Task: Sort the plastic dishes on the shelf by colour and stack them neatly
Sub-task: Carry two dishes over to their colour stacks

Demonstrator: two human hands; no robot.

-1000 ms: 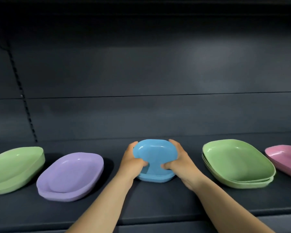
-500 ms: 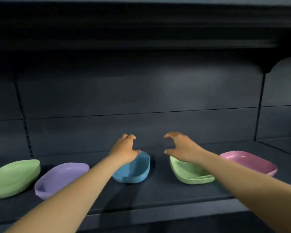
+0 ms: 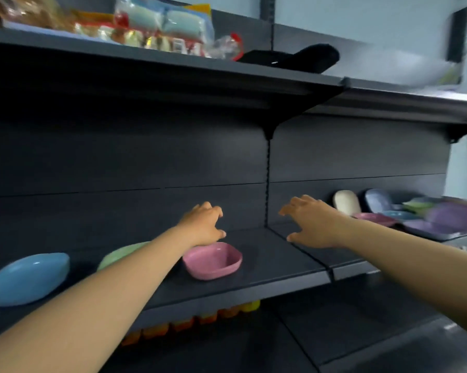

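While both hands hang empty with fingers spread, the left hand (image 3: 204, 224) above the pink dish (image 3: 213, 260) and the right hand (image 3: 311, 224) toward the mixed dishes (image 3: 415, 215) far right on the shelf (image 3: 275, 265), better take one dish by its rim.
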